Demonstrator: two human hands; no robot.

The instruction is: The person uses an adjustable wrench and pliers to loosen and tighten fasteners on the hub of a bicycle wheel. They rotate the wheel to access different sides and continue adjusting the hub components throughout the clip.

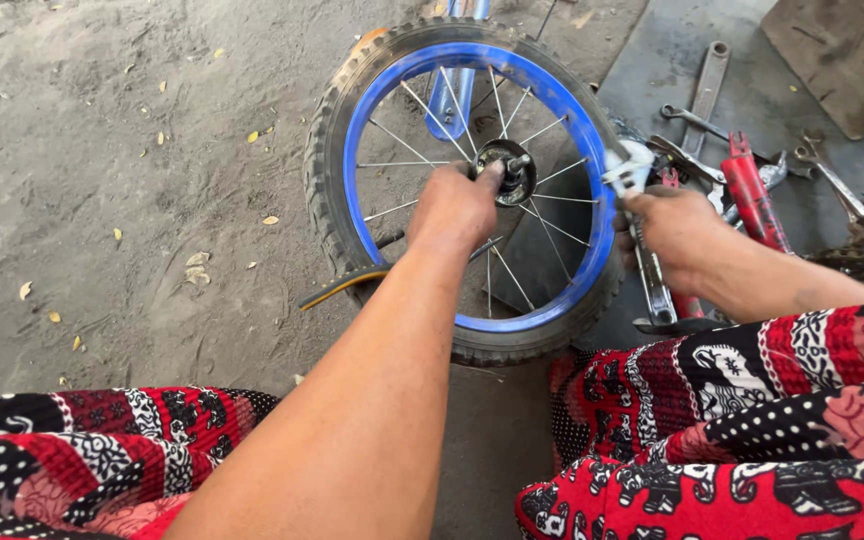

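The hub [508,172] of the blue-rimmed wheel [472,180] is pinched by the left hand [457,205]. An adjustable wrench [640,225] is held in the closed grip of the right hand [677,232], beside the rim.

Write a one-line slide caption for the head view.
Left hand at the hub of a blue-rimmed bicycle wheel; right hand grips an adjustable wrench.
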